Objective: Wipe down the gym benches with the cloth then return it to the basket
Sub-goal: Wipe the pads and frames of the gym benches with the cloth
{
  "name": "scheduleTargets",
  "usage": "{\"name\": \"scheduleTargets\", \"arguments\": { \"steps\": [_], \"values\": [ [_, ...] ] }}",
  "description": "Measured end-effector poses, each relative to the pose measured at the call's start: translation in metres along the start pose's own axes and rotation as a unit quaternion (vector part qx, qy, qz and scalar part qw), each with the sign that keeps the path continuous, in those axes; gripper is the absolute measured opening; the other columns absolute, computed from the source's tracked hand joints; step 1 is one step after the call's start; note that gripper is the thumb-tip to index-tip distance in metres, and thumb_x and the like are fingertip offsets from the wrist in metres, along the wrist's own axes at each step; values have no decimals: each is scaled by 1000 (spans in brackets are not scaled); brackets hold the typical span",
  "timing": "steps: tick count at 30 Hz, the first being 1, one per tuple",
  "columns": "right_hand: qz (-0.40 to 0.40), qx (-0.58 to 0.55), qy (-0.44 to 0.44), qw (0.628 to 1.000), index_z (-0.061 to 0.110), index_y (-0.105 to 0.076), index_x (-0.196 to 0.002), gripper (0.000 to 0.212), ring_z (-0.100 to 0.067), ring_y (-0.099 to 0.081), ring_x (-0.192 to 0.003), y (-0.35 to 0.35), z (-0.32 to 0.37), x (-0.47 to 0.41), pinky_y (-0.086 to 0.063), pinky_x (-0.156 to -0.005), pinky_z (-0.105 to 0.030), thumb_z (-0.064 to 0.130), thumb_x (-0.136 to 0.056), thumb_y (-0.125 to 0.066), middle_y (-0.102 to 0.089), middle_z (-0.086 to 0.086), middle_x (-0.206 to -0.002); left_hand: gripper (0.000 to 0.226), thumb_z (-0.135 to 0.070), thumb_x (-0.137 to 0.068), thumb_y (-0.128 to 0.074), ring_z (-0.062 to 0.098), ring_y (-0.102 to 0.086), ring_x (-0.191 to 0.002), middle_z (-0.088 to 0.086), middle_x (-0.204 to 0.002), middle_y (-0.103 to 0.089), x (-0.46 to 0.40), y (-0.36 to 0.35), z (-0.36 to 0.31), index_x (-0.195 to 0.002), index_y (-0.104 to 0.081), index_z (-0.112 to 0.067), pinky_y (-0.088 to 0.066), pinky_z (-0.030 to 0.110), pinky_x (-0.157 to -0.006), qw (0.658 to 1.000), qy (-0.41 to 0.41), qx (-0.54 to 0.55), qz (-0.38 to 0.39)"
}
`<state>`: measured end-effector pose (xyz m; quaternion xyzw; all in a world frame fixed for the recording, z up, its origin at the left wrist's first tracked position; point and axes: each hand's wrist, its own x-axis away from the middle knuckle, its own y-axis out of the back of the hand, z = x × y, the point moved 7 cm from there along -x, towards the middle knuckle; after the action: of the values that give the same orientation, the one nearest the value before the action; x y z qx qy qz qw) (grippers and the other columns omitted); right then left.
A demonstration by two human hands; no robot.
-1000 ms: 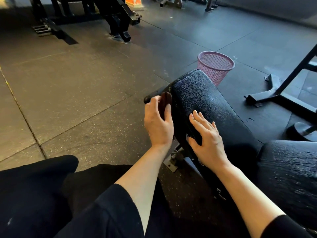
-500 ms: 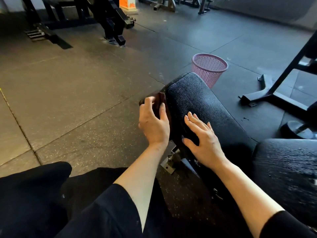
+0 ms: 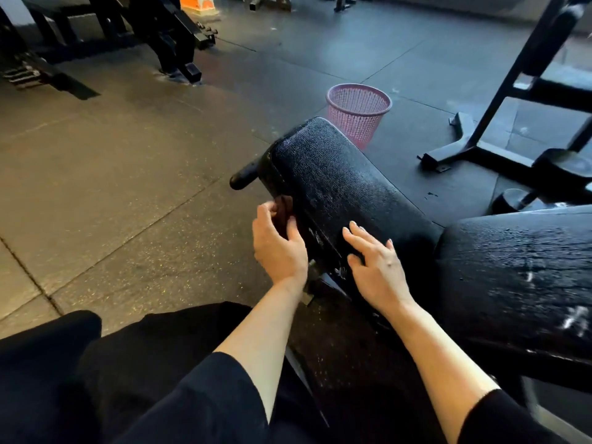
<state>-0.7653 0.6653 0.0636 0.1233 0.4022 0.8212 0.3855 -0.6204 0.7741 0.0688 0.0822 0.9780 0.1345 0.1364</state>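
A black padded gym bench [image 3: 339,187] runs from the centre towards the lower right, and its second pad [image 3: 519,267] looks wet and shiny. My left hand [image 3: 278,248] is shut on a small dark brown cloth [image 3: 285,209], pressed against the left side edge of the pad. With its fingers spread, my right hand [image 3: 374,267] rests flat on the pad's near side. A pink mesh basket [image 3: 358,116] stands on the floor just beyond the bench's far end.
A black handle [image 3: 243,179] sticks out left from the bench's far end. A black rack frame [image 3: 512,100] with floor feet stands at the right. More black machines [image 3: 166,36] stand at the back left. My dark-clothed knees [image 3: 64,363] fill the lower left.
My left hand with the cloth has slid back along the pad's side edge, away from the handle end. My right hand stays flat on the pad. The view has shifted slightly.
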Motion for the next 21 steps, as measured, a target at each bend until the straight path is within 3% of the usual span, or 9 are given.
{"name": "scheduleTargets", "arguments": {
  "steps": [5, 6, 10, 13, 16, 18, 21],
  "values": [
    [24, -11, -4, 1000, 24, -44, -145, 58, -4, -19, -146, -4, -2, 5, 3, -120, -43, 0, -91, -49, -30, 9, -156, 22, -10, -85, -65, 22, -62, -95, -3, -97, -64, 84, -27, 34, -101, -54, -20, -48, 34, -84, 982, 102, -24, 157],
    [20, -15, -8, 1000, 24, -46, -143, 56, -3, -21, -145, -1, -3, 5, 4, -120, -42, 1, -92, -49, -32, 9, -155, 21, -10, -85, -65, 23, -63, -94, -3, -95, -64, 85, -24, 33, -100, -53, -20, -48, 35, -84, 984, 102, -9, 148],
    [0, -18, -25, 1000, 24, -51, -140, 51, -1, -27, -142, 5, -17, 18, 6, -119, -38, 4, -93, -49, -38, 10, -152, 21, -12, -89, -64, 21, -61, -94, -1, -100, -61, 49, 1, 4, -107, -53, -11, -48, 32, -85, 999, 9, 38, -20],
    [21, -10, -22, 999, 23, -44, -144, 58, -2, -19, -145, -5, -19, 24, 3, -120, -39, 2, -91, -51, -30, 10, -156, 20, -13, -88, -66, 15, -60, -92, -4, -100, -62, 44, -10, 0, -105, -55, -11, -47, 28, -85, 999, -9, 12, 43],
    [15, -5, -24, 1000, 22, -47, -143, 55, -1, -21, -144, -3, -18, 21, 2, -121, -38, 3, -91, -52, -32, 10, -155, 19, -12, -86, -68, 22, -62, -96, -5, -93, -61, 64, -23, 35, -101, -56, -14, -44, 30, -85, 984, 103, -47, 140],
    [19, -10, -18, 1000, 23, -45, -143, 57, 1, -20, -144, -2, -19, 23, 3, -121, -38, 2, -91, -52, -31, 11, -155, 16, -13, -87, -67, 25, -63, -95, -5, -88, -58, 65, -15, 35, -94, -53, -17, -46, 33, -85, 987, 118, -23, 103],
    [27, -11, -7, 1000, 23, -41, -146, 62, 1, -16, -145, -6, -21, 26, 4, -120, -38, 1, -90, -54, -28, 12, -156, 15, -13, -89, -64, 21, -61, -90, -1, -96, -62, 46, -2, 4, -100, -53, -12, -49, 32, -83, 1000, -21, 17, 2]
  ]
}}
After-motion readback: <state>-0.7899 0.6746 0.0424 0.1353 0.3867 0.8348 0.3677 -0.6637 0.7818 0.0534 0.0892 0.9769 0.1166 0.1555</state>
